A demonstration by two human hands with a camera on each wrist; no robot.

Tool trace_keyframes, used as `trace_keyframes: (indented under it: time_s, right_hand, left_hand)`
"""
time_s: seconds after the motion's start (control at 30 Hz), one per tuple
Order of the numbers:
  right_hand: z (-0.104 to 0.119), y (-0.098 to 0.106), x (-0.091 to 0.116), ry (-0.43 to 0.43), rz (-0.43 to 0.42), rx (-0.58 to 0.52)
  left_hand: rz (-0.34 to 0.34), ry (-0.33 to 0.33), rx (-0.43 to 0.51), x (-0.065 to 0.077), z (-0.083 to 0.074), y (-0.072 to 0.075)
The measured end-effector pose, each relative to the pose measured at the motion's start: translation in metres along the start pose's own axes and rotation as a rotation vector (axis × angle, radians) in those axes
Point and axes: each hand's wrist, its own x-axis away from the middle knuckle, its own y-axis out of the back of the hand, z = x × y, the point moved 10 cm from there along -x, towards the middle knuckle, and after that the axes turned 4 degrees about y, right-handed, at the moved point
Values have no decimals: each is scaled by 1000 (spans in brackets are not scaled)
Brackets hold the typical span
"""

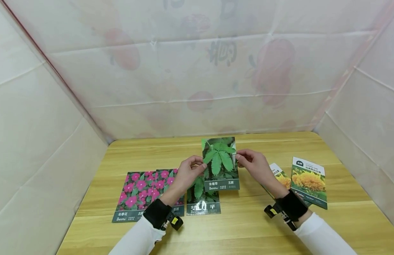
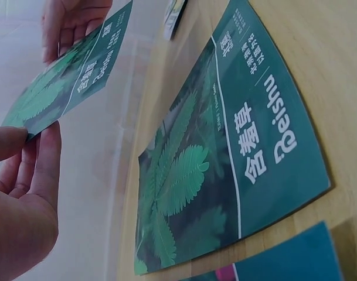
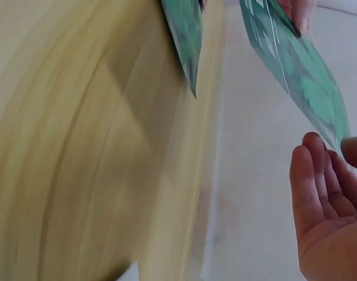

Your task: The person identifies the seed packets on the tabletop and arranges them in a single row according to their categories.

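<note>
The left hand (image 1: 189, 173) pinches the left edge of a green-leaf packet (image 1: 220, 159) between thumb and fingers, and the right hand (image 1: 254, 163) pinches its right edge the same way. The packet is held up between the two hands, picture side towards the person and off the table (image 1: 248, 228), as the left wrist view shows.

Just below the held packet, to the right of the left wrist, a second green packet (image 1: 200, 205) lies face up. Further left, partly under the left forearm, are two flower packets: the left pink packet (image 1: 130, 194) and the right pink packet (image 1: 165, 175), which seem to overlap. To the right of the right hand lie the near yellow packet (image 1: 280, 177), partly hidden by the right wrist, and the outer yellow packet (image 1: 308, 182), tilted beside it.

Judging by this layout, the packets are being grouped by picture: the pink pair is already down together and one green is in place, while the held green is not yet laid down. The yellow pair, loosely placed and untouched by the fingers, looks left to be dealt with, though whether it is finished I cannot tell.
</note>
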Motion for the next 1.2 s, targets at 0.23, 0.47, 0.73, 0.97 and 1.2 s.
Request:
trace_keyframes:
  time_s: [0.23,0.47,0.73,0.97,1.2]
  right_hand:
    - [-2,-3,2,-102,-36,-54]
    - [-11,3,9,-162,-34,-92]
    - [-33,19,26,-247,-1,-63]
    - [-51,20,40,-333,42,-90]
    - [-66,13,50,-381,56,-89]
  left_hand:
    - [9,5,14,2,2,-2]
    - [6,-11,91,2,0,0]
    - [32,-94,99,7,-6,13]
    - [14,-147,91,-5,28,39]
    - [-34,-123,102,-13,51,59]
